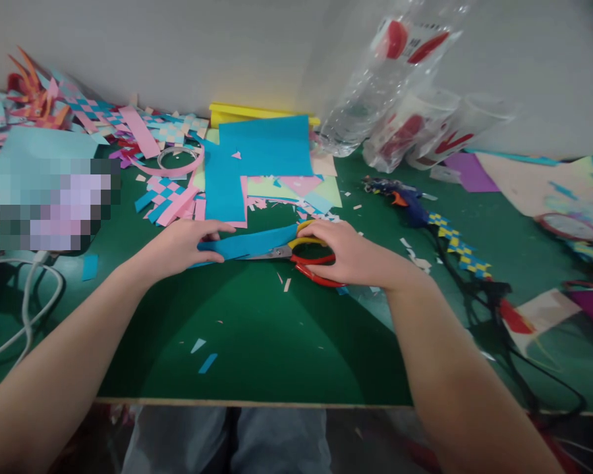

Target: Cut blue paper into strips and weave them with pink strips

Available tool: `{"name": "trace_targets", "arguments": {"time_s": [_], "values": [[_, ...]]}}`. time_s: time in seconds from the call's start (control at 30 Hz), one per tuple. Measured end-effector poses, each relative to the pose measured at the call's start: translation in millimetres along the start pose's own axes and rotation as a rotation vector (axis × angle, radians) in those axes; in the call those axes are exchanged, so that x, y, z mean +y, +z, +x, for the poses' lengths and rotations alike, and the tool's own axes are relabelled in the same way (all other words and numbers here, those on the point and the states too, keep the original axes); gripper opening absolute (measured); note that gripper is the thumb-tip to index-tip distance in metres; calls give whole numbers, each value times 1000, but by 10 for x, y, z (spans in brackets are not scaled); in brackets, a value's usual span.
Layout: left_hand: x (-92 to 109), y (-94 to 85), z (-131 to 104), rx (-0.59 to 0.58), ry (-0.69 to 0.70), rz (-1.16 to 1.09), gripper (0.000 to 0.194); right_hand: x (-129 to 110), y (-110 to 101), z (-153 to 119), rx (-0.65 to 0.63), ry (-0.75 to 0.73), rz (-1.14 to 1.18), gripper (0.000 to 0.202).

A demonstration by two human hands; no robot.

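Head cam: I see L hand (182,247), left of scissors (279,252), pinching blue strip (257,242), R hand (356,251) gripping handles; prob cutting step, next needs steady feed.

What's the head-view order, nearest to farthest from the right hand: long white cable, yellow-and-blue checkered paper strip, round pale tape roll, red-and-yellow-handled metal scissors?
1. Red-and-yellow-handled metal scissors: held in the right hand.
2. Yellow-and-blue checkered paper strip: to its right.
3. Round pale tape roll: left, farther back.
4. Long white cable: far left.
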State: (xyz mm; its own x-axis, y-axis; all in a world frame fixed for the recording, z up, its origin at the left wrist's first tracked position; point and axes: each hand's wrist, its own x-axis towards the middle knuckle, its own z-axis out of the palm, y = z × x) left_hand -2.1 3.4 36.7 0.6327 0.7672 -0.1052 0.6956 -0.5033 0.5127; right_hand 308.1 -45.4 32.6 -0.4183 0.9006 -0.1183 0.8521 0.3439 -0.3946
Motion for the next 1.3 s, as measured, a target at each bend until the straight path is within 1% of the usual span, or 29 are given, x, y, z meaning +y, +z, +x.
{"name": "trace_targets", "arguments": {"time_s": [0.17,0.3,0.47,0.73,0.9,1.07,1.3], "values": [[-11,0,-8,-4,9,-24,58,27,20,18,13,-36,-11,49],[-11,-65,-24,-39,0,-11,59,36,6,18,27,-52,-24,44],[-25,-119,-28,-67,-22,11,56,54,-17,-1,15,-42,-30,45],[-70,-95,-39,-48,-47,-20,53,120,-29,-32,24,-17,-35,43],[-85,-75,-34,-39,-40,-32,51,49,-41,-31,-7,35,-29,46],[-86,-70,-39,-25,-37,-44,51,-19,-16,-10,-7,-2,-19,49],[-45,-85,-38,-36,-35,-26,49,2,18,13,13,-40,-26,47]]}}
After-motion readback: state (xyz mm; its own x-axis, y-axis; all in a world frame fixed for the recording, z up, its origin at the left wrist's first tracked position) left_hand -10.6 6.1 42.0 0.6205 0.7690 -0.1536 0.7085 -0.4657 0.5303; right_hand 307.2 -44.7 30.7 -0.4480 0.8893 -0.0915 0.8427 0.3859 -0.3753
